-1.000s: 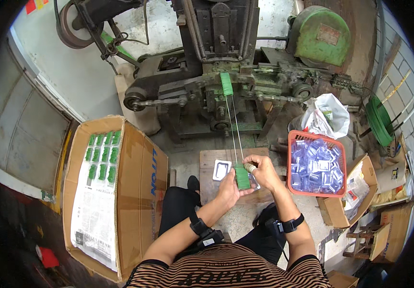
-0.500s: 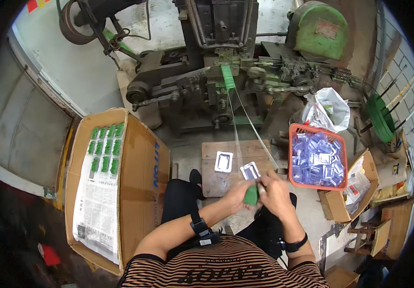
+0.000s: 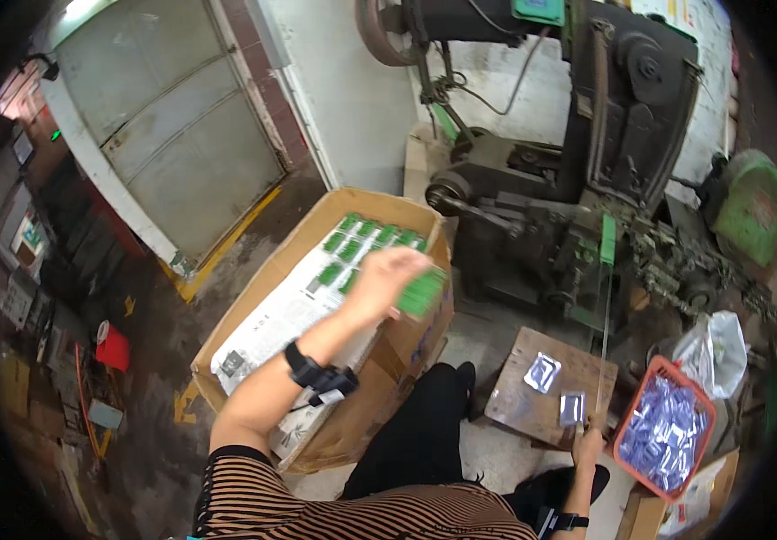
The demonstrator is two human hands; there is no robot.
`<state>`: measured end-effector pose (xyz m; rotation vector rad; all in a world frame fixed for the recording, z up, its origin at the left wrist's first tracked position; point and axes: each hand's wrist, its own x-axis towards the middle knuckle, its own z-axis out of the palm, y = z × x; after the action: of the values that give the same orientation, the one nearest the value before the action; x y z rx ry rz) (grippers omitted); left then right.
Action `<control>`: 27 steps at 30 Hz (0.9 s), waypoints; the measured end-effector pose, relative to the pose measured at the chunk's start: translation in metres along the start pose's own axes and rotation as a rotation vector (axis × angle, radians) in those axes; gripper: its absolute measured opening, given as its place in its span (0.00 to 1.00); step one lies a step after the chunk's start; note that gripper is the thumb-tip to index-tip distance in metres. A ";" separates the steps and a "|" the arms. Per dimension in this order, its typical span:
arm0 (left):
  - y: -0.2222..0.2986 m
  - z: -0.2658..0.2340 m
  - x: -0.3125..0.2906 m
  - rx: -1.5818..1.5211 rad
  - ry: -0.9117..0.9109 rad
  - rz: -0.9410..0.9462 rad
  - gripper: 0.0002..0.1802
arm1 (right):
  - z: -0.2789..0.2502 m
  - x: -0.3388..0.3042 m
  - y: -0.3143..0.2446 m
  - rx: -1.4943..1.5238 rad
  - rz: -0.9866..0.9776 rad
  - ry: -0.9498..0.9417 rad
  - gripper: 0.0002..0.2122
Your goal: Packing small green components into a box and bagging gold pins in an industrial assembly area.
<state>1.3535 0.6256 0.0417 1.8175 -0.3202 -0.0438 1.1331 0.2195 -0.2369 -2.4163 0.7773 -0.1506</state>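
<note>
My left hand [image 3: 390, 277], blurred by motion, is over the big cardboard box [image 3: 316, 238]. Its fingers are closed on a green ribbed block [image 3: 422, 292], also smeared, with pale edges. Under it, rows of similar green packs [image 3: 349, 249] lie on newspaper [image 3: 267, 342] inside the box. My right hand [image 3: 589, 445] is low by the wooden board [image 3: 519, 400], closed at the bottom end of a thin pale strand [image 3: 603, 333]. That strand hangs from a green strip [image 3: 607, 238] on the machine. What its fingers grip is too small to make out.
Two small clear-and-white trays [image 3: 543, 372] lie on the board. A red basket [image 3: 623, 441] full of bluish clear plastic cases stands to its right, near a white bag [image 3: 722, 355]. The dark machine [image 3: 542, 189] fills the far side. A red container [image 3: 112, 346] sits on the left floor.
My view has turned left. My left hand has left my right hand and carried the green block over to the cardboard box. My right hand has stayed by the board.
</note>
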 end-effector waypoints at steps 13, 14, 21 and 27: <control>-0.220 -0.215 0.036 0.480 0.641 -0.189 0.10 | 0.038 0.031 0.013 -0.235 -0.111 0.242 0.06; -0.221 -0.209 0.039 0.478 0.670 -0.242 0.14 | 0.038 0.031 0.014 -0.234 -0.118 0.225 0.06; -0.226 -0.187 0.016 0.594 0.838 -0.116 0.19 | 0.038 0.030 0.003 -0.425 -0.084 0.212 0.07; -0.194 -0.176 -0.002 0.053 0.686 -0.355 0.21 | 0.048 0.041 0.013 -0.563 -0.260 0.272 0.09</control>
<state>1.4237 0.8373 -0.0954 1.8056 0.4889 0.3367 1.1735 0.2118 -0.2866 -3.0768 0.6820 -0.4181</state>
